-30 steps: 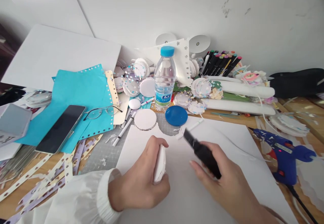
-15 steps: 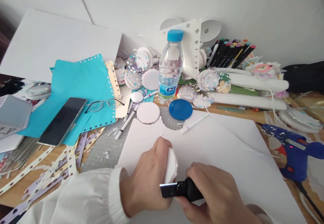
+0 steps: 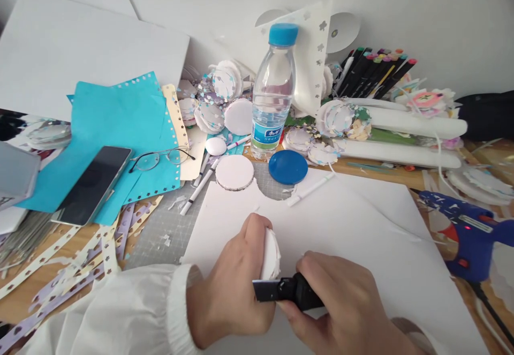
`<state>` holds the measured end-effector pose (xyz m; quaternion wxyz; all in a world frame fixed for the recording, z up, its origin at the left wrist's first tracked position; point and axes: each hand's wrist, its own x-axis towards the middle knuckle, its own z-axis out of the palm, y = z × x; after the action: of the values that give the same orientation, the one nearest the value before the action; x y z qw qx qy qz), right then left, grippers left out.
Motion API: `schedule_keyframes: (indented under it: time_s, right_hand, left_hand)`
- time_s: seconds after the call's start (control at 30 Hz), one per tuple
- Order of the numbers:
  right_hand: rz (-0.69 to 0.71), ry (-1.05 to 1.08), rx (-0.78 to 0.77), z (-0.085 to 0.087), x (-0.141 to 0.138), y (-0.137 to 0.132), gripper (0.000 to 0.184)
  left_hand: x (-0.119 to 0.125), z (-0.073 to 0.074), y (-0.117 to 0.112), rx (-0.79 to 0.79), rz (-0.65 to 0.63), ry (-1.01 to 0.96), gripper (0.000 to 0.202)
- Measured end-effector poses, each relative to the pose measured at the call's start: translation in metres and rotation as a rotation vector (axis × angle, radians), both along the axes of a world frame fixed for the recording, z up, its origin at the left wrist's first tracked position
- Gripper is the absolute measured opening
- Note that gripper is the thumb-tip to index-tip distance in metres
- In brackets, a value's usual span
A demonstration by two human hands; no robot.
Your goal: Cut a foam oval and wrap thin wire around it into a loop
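My left hand (image 3: 235,285), in a white sleeve, is closed around a white foam disc (image 3: 270,253) held on edge. My right hand (image 3: 341,307) grips a black utility knife (image 3: 283,291), its front end pointing left against the lower rim of the disc. Both hands hover over a large white foam board (image 3: 353,237) that has a round notch cut from its far edge. Another white cut disc (image 3: 235,172) lies just beyond the board.
A water bottle (image 3: 273,95) and a blue lid (image 3: 288,166) stand behind the board. A blue glue gun (image 3: 468,232) lies at right. Phone (image 3: 93,184), glasses (image 3: 158,158) and teal paper (image 3: 116,130) sit at left. Markers (image 3: 377,71), foam tubes and paper scraps crowd the back.
My right hand swung the knife from pointing away over the board down and left to the disc's lower edge. The view shifted slightly closer; the left hand kept hold of the disc.
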<state>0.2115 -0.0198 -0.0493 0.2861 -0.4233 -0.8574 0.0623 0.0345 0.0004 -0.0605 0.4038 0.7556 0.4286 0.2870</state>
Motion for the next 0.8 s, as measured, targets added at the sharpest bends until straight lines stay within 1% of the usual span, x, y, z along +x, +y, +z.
schedule_keyframes:
  time_s: [0.1, 0.33, 0.6, 0.8]
  right_hand:
    - [0.012, 0.003, -0.021, -0.0009, 0.0012, -0.0004, 0.026]
    - [0.016, 0.039, -0.014, -0.0054, 0.0012, -0.0031, 0.025]
    - [0.042, 0.063, -0.029, -0.0036, 0.0032, -0.002, 0.024]
    - [0.038, 0.067, -0.039, -0.0046, 0.001, -0.0046, 0.025]
  left_hand:
    - [-0.0001, 0.0011, 0.0007, 0.008, -0.016, -0.017, 0.033]
    - [0.0008, -0.0006, -0.0001, -0.003, -0.04, -0.054, 0.033]
    - [-0.0014, 0.0018, -0.0015, -0.032, -0.05, -0.064, 0.029]
    - [0.0007, -0.0013, -0.0024, -0.003, -0.061, -0.078, 0.034]
